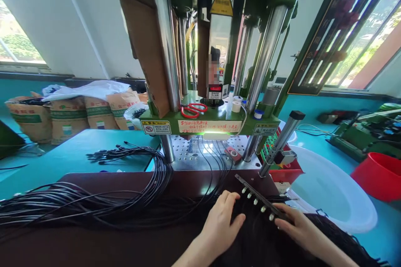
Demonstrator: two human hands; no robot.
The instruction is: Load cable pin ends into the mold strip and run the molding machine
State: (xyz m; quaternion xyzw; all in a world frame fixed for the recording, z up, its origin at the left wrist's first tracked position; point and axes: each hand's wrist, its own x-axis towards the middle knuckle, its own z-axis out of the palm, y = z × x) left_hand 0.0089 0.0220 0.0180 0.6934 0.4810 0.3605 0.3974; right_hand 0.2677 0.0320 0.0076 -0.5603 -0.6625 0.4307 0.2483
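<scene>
My right hand [296,227] grips the near end of a dark metal bar [255,192], with the thumb in front and the fingers behind. Several small pale connectors [255,201] stick out along the bar's near side. Left of the bar, my left hand [221,219] hovers with thumb and fingers apart, holding nothing that I can see. Black cables [188,206] lie on the brown tabletop under and beside my hands, and a few thin ones run back into the press [216,150].
Bundled cables [56,204] spread over the table's left. Red-handled scissors [194,110] and a white cap [236,106] rest on the press's green ledge. Steel columns [265,54] rise beside it. A white tub [332,187] and a red bucket [380,177] stand at right; paper sacks [67,119] at left.
</scene>
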